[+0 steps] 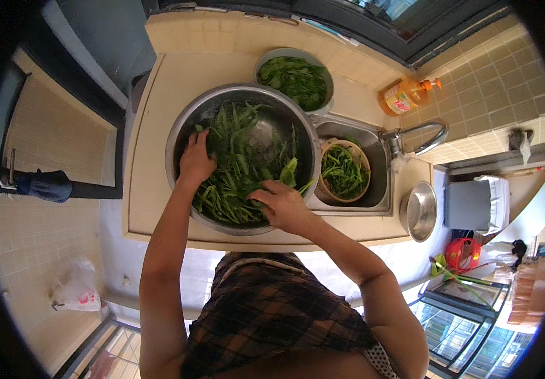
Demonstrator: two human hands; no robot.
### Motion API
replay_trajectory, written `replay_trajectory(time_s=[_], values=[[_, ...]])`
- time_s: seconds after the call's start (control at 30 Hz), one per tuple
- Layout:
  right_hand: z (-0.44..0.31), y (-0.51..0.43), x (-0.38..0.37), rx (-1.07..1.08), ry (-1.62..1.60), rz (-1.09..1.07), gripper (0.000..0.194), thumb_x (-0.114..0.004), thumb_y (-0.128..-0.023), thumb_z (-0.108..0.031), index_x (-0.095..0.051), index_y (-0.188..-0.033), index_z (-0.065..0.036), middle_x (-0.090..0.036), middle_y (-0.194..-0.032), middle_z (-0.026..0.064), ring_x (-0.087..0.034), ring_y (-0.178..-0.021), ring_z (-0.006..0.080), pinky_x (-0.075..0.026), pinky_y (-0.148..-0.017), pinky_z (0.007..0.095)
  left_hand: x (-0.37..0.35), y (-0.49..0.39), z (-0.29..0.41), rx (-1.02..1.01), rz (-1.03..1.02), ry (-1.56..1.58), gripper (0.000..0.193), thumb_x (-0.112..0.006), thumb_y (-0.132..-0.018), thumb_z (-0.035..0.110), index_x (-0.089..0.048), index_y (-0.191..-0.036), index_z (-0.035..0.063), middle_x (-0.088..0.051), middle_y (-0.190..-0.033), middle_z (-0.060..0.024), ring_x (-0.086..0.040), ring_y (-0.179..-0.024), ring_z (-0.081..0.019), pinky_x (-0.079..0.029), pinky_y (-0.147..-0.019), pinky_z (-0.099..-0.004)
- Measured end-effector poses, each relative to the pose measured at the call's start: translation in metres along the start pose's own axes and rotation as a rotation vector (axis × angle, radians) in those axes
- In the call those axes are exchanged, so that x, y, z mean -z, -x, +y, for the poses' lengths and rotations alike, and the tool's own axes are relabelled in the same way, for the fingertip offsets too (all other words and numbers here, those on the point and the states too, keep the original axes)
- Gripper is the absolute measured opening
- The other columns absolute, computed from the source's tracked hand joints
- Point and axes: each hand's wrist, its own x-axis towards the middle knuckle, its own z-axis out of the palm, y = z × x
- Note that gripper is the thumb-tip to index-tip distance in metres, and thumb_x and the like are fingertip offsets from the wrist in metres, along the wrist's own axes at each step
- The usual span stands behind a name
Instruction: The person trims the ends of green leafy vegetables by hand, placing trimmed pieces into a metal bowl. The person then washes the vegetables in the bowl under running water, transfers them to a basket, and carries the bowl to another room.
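A large stainless steel basin (172,163) stands on the counter, its right side over the sink's edge. Leafy greens with long stems (234,156) lie loose in it, seemingly in water. My left hand (197,158) is inside the basin near its left wall, fingers a little apart over the leaves. At the near right part of the basin, my right hand (282,204) reaches over the rim with bent fingers among the stems. Blur and leaves hide whether those fingers grip any. A pale, broad piece of leaf (290,171) lies just beyond my right hand.
Behind the basin, a pale tub (331,90) holds more greens. In the steel sink (380,199), a basket (333,192) contains greens, below the faucet (431,128). An orange pump bottle (402,97) stands by the tiled wall. A steel bowl (419,211) sits at the counter's right end.
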Motion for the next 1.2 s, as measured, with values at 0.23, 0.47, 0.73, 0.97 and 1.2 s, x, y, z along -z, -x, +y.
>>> replay_trajectory(time_s=[0.23, 0.47, 0.73, 0.97, 1.2], values=[[0.048, 0.007, 0.024, -0.213, 0.289, 0.146, 0.041, -0.063, -0.075, -0.001, -0.054, -0.115, -0.006, -0.046, -0.12, 0.027, -0.051, -0.104, 0.0437, -0.047, -0.086, 0.0469, 0.014, 0.009, 0.011, -0.128, 0.061, -0.419, 0.082, -0.07, -0.08, 0.03, -0.021, -0.145, 0.0202, -0.025, -0.146, -0.0212, -0.027, -0.132, -0.0431, -0.04, -0.098, -0.0526], [0.075, -0.064, -0.014, -0.305, 0.641, -0.62, 0.096, -0.062, -0.076, -0.06, -0.016, -0.149, -0.019, 0.001, -0.152, 0.0244, -0.021, -0.131, 0.0536, -0.028, -0.102, 0.061, 0.003, -0.018, 0.065, -0.26, -0.068, -0.624, 0.099, -0.071, -0.075, 0.049, -0.012, -0.149, 0.0182, -0.014, -0.15, -0.0223, -0.012, -0.138, -0.0436, -0.023, -0.108, -0.0557], [0.14, -0.104, -0.061, -0.651, 0.492, -0.284, 0.058, -0.057, -0.081, -0.016, -0.042, -0.138, -0.011, -0.051, -0.122, 0.0219, -0.058, -0.092, 0.0321, -0.053, -0.071, 0.0392, -0.047, -0.052, 0.029, -0.131, -0.03, -0.521, 0.092, -0.057, -0.08, 0.059, -0.014, -0.148, 0.0146, -0.017, -0.148, -0.0252, -0.029, -0.132, -0.0401, -0.039, -0.098, -0.0525], [0.063, -0.11, 0.05, -0.376, -0.016, 0.146, 0.059, -0.059, -0.063, -0.001, -0.053, -0.122, 0.003, -0.063, -0.1, 0.0263, -0.063, -0.093, 0.0356, -0.05, -0.077, 0.0404, -0.009, -0.016, 0.003, -0.03, -0.168, -0.15, 0.085, -0.055, -0.083, 0.054, -0.018, -0.147, 0.0121, -0.035, -0.143, -0.0203, -0.048, -0.121, -0.0352, -0.042, -0.098, -0.0429], [-0.008, -0.115, 0.151, -0.135, 0.047, 0.255, 0.056, -0.06, -0.061, -0.001, -0.056, -0.117, 0.003, -0.063, -0.103, 0.0252, -0.061, -0.098, 0.0375, -0.048, -0.085, 0.0376, 0.02, -0.001, -0.002, -0.004, -0.475, -0.069, 0.083, -0.064, -0.08, 0.034, -0.021, -0.146, 0.0107, -0.041, -0.138, -0.02, -0.048, -0.12, -0.034, -0.045, -0.094, -0.0436]])
